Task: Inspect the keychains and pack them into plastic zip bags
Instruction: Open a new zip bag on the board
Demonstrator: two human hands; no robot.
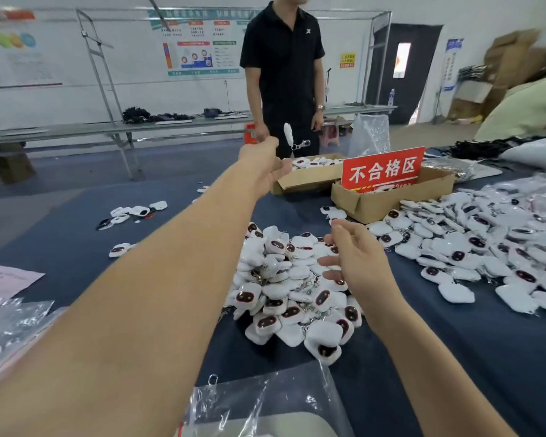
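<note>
Left hand [262, 167] was released, arm stretched far forward, fingers loose and gripping nothing. One white keychain [288, 134] with its metal clasp hung in the air just beyond the fingertips, apart from them, above the far cardboard box [300, 182], which already held white keychains. Right hand [356, 257] hovered over the near pile of keychains [284, 288], fingers loosely curled, nothing grasped. That pile sat mid-table: white square bodies, many showing dark red oval faces, with rings and chains tangled among them. A wider spread of keychains [486, 247] lay to the right, and a few strays [133, 212] to the left. A second box [369, 205] stood beside the first, carrying a red sign [383, 168] with white characters. Clear zip bags [265, 405] lay at the near edge, more bags [10, 326] at the left. The table [438, 357] was covered in dark blue. A person in black [284, 67] stood behind the boxes.
</note>
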